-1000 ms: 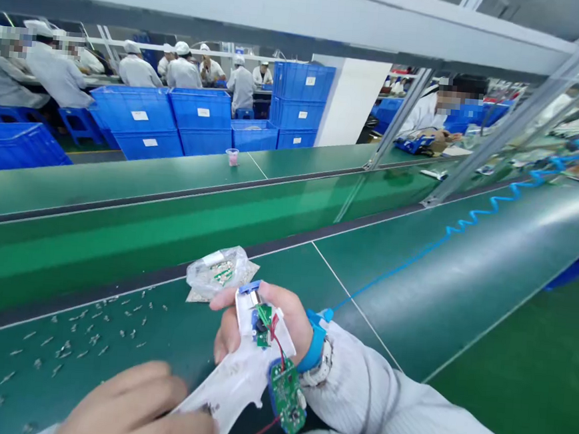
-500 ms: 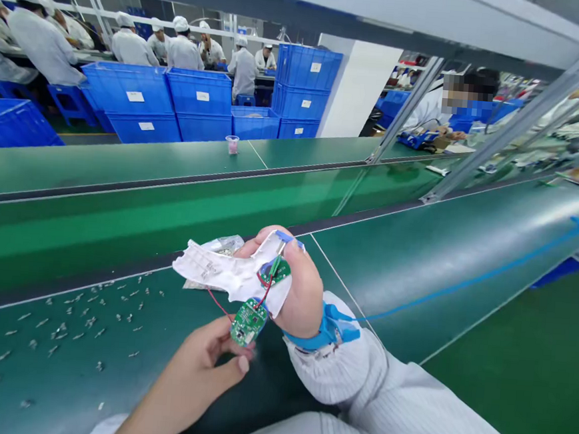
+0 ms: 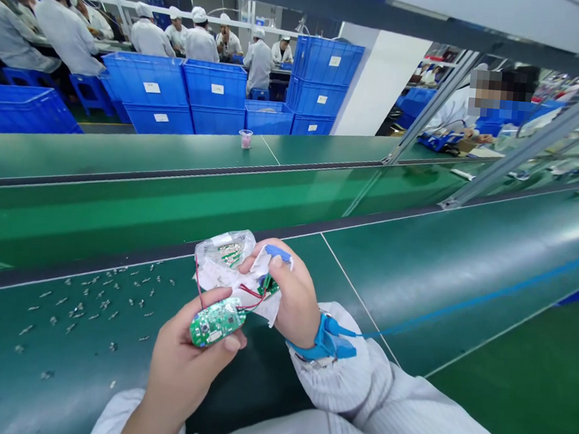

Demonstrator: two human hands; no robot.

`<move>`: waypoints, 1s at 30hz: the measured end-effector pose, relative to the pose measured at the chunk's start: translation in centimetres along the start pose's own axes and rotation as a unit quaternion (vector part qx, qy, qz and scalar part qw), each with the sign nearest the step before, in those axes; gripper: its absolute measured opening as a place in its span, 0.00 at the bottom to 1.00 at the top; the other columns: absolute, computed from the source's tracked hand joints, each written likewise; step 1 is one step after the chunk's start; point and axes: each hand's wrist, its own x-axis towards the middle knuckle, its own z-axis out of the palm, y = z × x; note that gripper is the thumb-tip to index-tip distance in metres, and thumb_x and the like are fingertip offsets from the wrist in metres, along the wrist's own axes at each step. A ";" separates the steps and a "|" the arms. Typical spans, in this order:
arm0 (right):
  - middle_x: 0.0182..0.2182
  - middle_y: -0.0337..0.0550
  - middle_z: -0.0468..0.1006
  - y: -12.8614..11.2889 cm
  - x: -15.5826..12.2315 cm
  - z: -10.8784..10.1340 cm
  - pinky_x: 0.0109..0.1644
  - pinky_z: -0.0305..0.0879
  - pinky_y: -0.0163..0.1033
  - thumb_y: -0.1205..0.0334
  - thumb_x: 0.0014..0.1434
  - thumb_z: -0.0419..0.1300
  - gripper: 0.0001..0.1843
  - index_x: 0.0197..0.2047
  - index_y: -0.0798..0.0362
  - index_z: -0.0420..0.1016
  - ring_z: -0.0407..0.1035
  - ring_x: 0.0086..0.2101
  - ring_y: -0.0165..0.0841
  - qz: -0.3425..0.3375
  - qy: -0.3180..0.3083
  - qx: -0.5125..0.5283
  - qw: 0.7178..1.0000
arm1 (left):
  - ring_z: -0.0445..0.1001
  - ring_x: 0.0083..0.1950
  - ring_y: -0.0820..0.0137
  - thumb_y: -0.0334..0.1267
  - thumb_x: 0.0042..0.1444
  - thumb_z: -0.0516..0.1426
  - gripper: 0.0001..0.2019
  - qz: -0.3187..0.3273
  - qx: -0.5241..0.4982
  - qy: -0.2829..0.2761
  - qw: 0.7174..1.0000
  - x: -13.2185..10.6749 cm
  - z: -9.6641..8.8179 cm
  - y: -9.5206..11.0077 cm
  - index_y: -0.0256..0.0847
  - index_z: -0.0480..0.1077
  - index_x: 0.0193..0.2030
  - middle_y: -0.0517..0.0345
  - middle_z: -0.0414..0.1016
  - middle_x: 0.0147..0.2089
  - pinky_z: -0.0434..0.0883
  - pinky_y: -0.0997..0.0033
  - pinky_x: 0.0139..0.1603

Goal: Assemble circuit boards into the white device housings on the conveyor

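1. Through the head camera, I had the circuit board (image 3: 217,321) in the left hand (image 3: 183,359), pinched between the thumb at its near edge and the fingers at its far side. It was held up above the table (image 3: 389,278).
2. The right hand (image 3: 295,304) was closed around the right-hand end of the white housing (image 3: 222,278), its thumb beside a blue piece (image 3: 277,252) at the tip.
3. The relation that mattered to me was board to housing: the board sat nearer the body and slightly left, just below the housing in my view. Red wires (image 3: 249,291) bridged the short gap between them. I could not tell whether their edges touched.
4. The board's long axis sloped gently, its left end nearer me and its right end aimed towards the right hand. The left hand was the nearer one, being already on it.
5. The board looked green and elongated with rounded ends, its component side facing me, dotted with small pale and dark parts.
6. The housing was matt white and irregular, running leftwards from the right hand, with more green circuitry (image 3: 268,285) partly hidden by that thumb. Behind it lay a clear plastic bag (image 3: 230,240).
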 end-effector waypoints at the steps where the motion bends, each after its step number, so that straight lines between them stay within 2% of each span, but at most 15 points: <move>1: 0.25 0.39 0.74 0.2 0.1 -0.1 0.41 0.63 0.40 0.48 0.58 0.56 0.15 0.37 0.52 0.69 0.69 0.33 0.34 0.030 -0.018 -0.008 0.999 | 0.73 0.26 0.67 0.53 0.36 0.68 0.23 0.027 0.025 0.007 0.999 0.0 -0.2 0.2 0.44 0.76 0.38 0.58 0.76 0.27 0.71 0.69 0.30; 4: 0.27 0.39 0.75 0.6 0.3 -0.5 0.44 0.64 0.43 0.52 0.57 0.57 0.16 0.44 0.52 0.68 0.71 0.34 0.35 0.121 -0.065 -0.059 0.989 | 0.75 0.38 0.61 0.50 0.39 0.67 0.17 0.095 0.097 0.021 0.991 0.2 -0.6 0.6 0.47 0.77 0.35 0.56 0.78 0.39 0.71 0.68 0.37; 6: 0.38 0.43 0.77 0.7 0.1 -0.6 0.48 0.64 0.45 0.56 0.53 0.60 0.22 0.51 0.51 0.67 0.71 0.41 0.37 0.114 -0.057 -0.124 0.984 | 0.76 0.40 0.60 0.48 0.41 0.66 0.15 0.081 0.122 0.035 0.989 0.2 -0.8 0.7 0.48 0.76 0.37 0.58 0.79 0.41 0.71 0.69 0.38; 8: 0.48 0.46 0.73 0.3 -0.2 -0.5 0.53 0.62 0.47 0.61 0.51 0.62 0.23 0.51 0.51 0.69 0.68 0.49 0.38 0.017 -0.027 -0.203 0.979 | 0.76 0.38 0.62 0.47 0.41 0.65 0.17 0.048 0.140 0.053 0.987 0.1 -0.8 0.7 0.48 0.75 0.40 0.59 0.80 0.39 0.71 0.69 0.37; 9: 0.48 0.46 0.73 0.0 -0.4 -0.5 0.54 0.62 0.47 0.62 0.51 0.62 0.19 0.48 0.51 0.71 0.67 0.50 0.38 -0.044 -0.028 -0.236 0.970 | 0.77 0.38 0.62 0.46 0.41 0.65 0.18 0.042 0.152 0.059 0.986 0.0 -0.8 0.7 0.48 0.75 0.41 0.60 0.80 0.38 0.71 0.70 0.37; 11: 0.41 0.44 0.76 -0.8 -0.8 -0.2 0.52 0.63 0.46 0.64 0.54 0.61 0.08 0.39 0.51 0.75 0.69 0.45 0.36 -0.136 -0.077 -0.275 0.949 | 0.76 0.35 0.64 0.45 0.39 0.65 0.18 0.051 0.185 0.059 0.980 -0.1 -0.8 0.7 0.48 0.75 0.40 0.62 0.80 0.35 0.70 0.71 0.36; 12: 0.36 0.43 0.77 -1.2 -1.0 -0.1 0.50 0.65 0.44 0.65 0.55 0.60 0.03 0.34 0.51 0.75 0.71 0.41 0.34 -0.156 -0.115 -0.278 0.941 | 0.76 0.33 0.65 0.44 0.39 0.65 0.17 0.060 0.203 0.056 0.976 -0.2 -0.8 0.7 0.48 0.75 0.39 0.64 0.79 0.33 0.69 0.72 0.34; 13: 0.31 0.42 0.77 -1.5 -1.2 0.0 0.46 0.67 0.42 0.65 0.57 0.59 0.05 0.30 0.51 0.75 0.71 0.36 0.33 -0.161 -0.151 -0.274 0.936 | 0.75 0.30 0.67 0.44 0.39 0.65 0.16 0.070 0.221 0.054 0.971 -0.3 -0.8 0.8 0.48 0.75 0.38 0.65 0.79 0.30 0.68 0.73 0.32; 14: 0.28 0.41 0.77 -1.8 -1.3 0.1 0.44 0.68 0.41 0.64 0.58 0.59 0.07 0.28 0.52 0.74 0.71 0.34 0.32 -0.159 -0.177 -0.267 0.934 | 0.73 0.27 0.69 0.43 0.39 0.65 0.15 0.080 0.238 0.055 0.966 -0.3 -0.8 0.8 0.48 0.75 0.37 0.66 0.78 0.28 0.67 0.74 0.29; 16: 0.25 0.41 0.77 -1.9 -1.5 0.2 0.39 0.69 0.37 0.62 0.57 0.60 0.09 0.25 0.53 0.74 0.72 0.31 0.30 -0.160 -0.191 -0.252 0.935 | 0.72 0.25 0.72 0.42 0.41 0.63 0.11 0.095 0.266 0.063 0.957 -0.4 -0.8 0.9 0.48 0.75 0.35 0.68 0.76 0.25 0.65 0.75 0.27; 20: 0.22 0.41 0.76 -1.5 -1.5 0.3 0.34 0.68 0.31 0.60 0.56 0.62 0.13 0.23 0.55 0.73 0.70 0.27 0.27 -0.161 -0.173 -0.238 0.942 | 0.73 0.27 0.73 0.40 0.43 0.60 0.08 0.121 0.296 0.055 0.946 -0.3 -1.1 0.7 0.48 0.74 0.34 0.70 0.77 0.26 0.65 0.77 0.29; 23: 0.22 0.41 0.76 -1.1 -1.1 0.0 0.34 0.68 0.31 0.61 0.56 0.62 0.12 0.22 0.55 0.73 0.70 0.26 0.27 -0.156 -0.167 -0.214 0.950 | 0.74 0.26 0.74 0.40 0.44 0.60 0.09 0.144 0.305 0.045 0.940 -0.1 -1.5 0.3 0.49 0.74 0.35 0.71 0.77 0.26 0.66 0.78 0.28; 25: 0.24 0.41 0.77 -0.8 -0.4 -0.4 0.36 0.69 0.33 0.62 0.56 0.61 0.11 0.23 0.55 0.74 0.71 0.28 0.28 -0.144 -0.150 -0.206 0.956 | 0.75 0.26 0.73 0.41 0.46 0.61 0.09 0.162 0.290 0.033 0.943 0.0 -1.7 0.0 0.49 0.74 0.37 0.69 0.78 0.27 0.68 0.78 0.26; 27: 0.30 0.43 0.79 -0.4 0.3 -0.8 0.42 0.70 0.36 0.64 0.56 0.60 0.07 0.29 0.55 0.77 0.73 0.33 0.30 -0.120 -0.115 -0.244 0.955 | 0.78 0.30 0.71 0.42 0.47 0.62 0.10 0.176 0.256 0.022 0.950 0.0 -1.9 -0.3 0.47 0.74 0.38 0.66 0.81 0.32 0.71 0.78 0.29; 30: 0.42 0.50 0.79 0.2 1.0 -1.3 0.52 0.66 0.42 0.64 0.56 0.58 0.12 0.41 0.57 0.78 0.72 0.45 0.36 -0.060 -0.095 -0.334 0.936 | 0.79 0.34 0.68 0.45 0.50 0.62 0.12 0.189 0.229 0.022 0.955 -0.2 -2.1 -0.7 0.46 0.74 0.40 0.61 0.81 0.37 0.74 0.75 0.33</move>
